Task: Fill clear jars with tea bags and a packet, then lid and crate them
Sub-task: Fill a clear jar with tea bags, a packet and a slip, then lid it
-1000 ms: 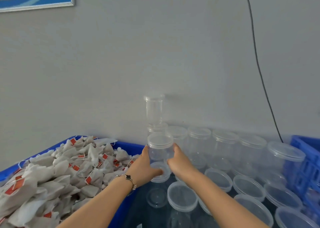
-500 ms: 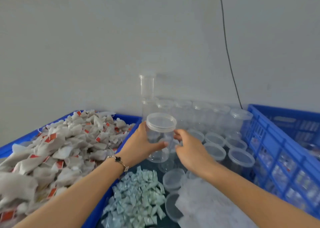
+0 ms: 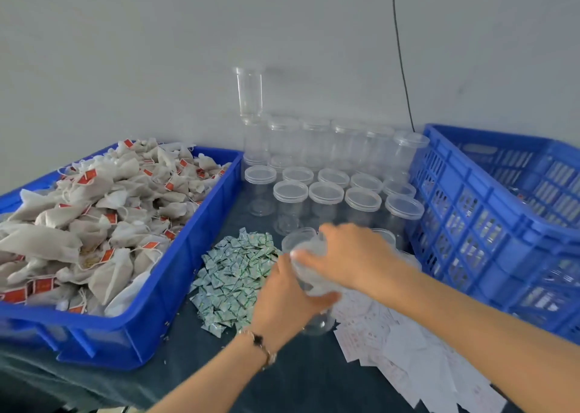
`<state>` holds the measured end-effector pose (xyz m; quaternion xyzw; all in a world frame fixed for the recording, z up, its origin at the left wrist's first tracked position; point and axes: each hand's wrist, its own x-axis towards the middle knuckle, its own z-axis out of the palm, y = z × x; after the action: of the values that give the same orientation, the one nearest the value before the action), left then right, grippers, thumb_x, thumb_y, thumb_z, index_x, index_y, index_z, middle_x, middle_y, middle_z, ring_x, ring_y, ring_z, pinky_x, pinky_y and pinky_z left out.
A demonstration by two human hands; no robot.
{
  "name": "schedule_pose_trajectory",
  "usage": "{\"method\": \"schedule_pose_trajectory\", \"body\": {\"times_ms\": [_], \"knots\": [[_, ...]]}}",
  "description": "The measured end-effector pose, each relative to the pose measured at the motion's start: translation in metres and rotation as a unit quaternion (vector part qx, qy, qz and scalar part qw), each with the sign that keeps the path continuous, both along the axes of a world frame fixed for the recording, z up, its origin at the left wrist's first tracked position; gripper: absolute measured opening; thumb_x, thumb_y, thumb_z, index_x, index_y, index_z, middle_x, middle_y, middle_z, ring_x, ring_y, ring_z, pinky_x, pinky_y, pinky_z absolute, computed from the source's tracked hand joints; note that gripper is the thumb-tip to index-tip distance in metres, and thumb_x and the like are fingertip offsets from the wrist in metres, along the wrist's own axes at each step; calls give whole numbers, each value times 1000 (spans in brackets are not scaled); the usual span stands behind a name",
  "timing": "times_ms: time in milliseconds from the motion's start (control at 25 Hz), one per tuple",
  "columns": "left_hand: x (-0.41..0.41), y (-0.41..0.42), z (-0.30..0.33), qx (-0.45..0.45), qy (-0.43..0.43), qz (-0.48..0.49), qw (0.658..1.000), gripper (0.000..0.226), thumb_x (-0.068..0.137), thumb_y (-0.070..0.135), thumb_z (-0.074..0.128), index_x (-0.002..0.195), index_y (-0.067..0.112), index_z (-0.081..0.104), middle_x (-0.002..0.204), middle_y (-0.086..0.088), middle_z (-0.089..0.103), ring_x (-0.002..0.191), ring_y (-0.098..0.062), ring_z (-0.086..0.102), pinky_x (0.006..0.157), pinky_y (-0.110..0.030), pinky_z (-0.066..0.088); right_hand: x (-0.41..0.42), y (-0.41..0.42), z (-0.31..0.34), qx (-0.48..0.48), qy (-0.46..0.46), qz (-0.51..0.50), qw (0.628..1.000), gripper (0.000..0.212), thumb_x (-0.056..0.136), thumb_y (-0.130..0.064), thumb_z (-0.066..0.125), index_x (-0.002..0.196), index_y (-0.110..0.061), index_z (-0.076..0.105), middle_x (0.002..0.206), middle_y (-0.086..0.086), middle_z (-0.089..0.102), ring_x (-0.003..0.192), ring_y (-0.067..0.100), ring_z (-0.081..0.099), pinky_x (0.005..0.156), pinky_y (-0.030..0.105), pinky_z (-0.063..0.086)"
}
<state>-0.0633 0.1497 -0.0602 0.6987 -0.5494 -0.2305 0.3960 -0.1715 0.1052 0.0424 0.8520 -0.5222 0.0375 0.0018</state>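
Dark cloth covers the table [image 3: 175, 362] at lower centre. Left hand [image 3: 287, 299] grips a clear jar [image 3: 314, 290] from below; right hand [image 3: 351, 257] clasps its blurred lid end.

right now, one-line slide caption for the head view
Both hands grip a clear jar between the tea bag tray and blue crate.

Both forearms are bare, without sleeves, and a thin metal bracelet [image 3: 263, 348] with a small dark charm circles the left wrist.

Packets [image 3: 233, 279] between bin [image 3: 188, 249] and crate [image 3: 489, 224]
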Motion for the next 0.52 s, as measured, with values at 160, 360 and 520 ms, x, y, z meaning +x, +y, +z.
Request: {"method": "schedule_pose_trajectory", "body": {"times_ms": [160, 360, 520], "knots": [[-1, 5, -26, -15, 91, 34, 995, 64, 50, 53, 78, 95, 48, 32, 90, 16, 58, 78, 2, 60, 55, -16, 45, 20, 12, -24, 46, 92, 21, 994, 81, 79, -78, 36, 123, -11, 51, 112, 8, 62, 100, 27, 58, 64, 30, 34], [5, 7, -43, -28, 159, 4, 987, 69, 44, 51, 85, 93, 58, 38, 93, 30, 62, 84, 11, 60, 62, -9, 45, 41, 2, -26, 36, 156, 2, 987, 75, 78, -79, 30, 95, -13, 60, 88, 5, 60, 79, 23, 52, 53, 28, 30], [15, 5, -47, -25, 167, -5, 986, 71, 41, 48, 88, 95, 43, 42, 87, 31, 63, 73, 10, 61, 54, -6, 41, 31, -9, -22, 112, 132, 90, 981, 55, 73, -62, 54, 110, -21, 56, 104, 4, 56, 102, 23, 48, 66, 29, 39]]}}
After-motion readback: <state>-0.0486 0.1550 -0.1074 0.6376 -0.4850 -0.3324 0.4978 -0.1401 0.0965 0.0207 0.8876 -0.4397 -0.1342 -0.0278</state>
